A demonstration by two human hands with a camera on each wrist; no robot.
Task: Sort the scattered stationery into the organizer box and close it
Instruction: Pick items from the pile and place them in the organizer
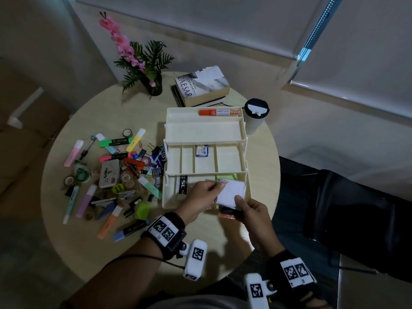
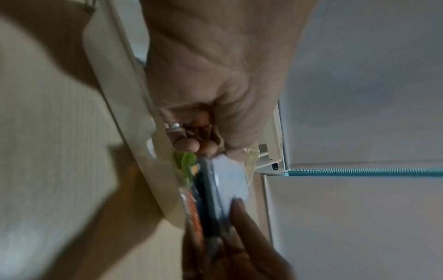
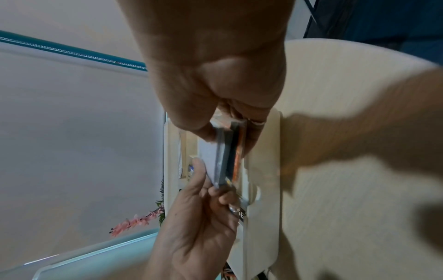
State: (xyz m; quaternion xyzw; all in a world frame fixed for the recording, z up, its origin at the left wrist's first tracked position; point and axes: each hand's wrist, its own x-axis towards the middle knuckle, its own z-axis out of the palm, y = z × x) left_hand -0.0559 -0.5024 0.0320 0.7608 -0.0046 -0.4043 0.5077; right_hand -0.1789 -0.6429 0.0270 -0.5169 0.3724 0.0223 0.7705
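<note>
The cream organizer box (image 1: 205,130) stands open in tiers at the middle of the round table. Both hands hold a stack of note pads (image 1: 229,192), white on top with dark and orange layers below, over the front right of the box's bottom compartment. My left hand (image 1: 214,188) pinches the stack's upper left edge. My right hand (image 1: 240,202) grips its near corner. The wrist views show the stack (image 2: 227,181) (image 3: 223,157) edge-on against the box wall (image 3: 263,227). Scattered highlighters, tape rolls and clips (image 1: 111,175) lie to the left of the box.
An orange marker (image 1: 219,112) lies in the top tray and a blue packet (image 1: 201,150) in the middle tray. Books (image 1: 200,85), a flower vase (image 1: 153,85) and a lidded cup (image 1: 255,115) stand behind the box. A dark chair (image 1: 334,208) is at the right.
</note>
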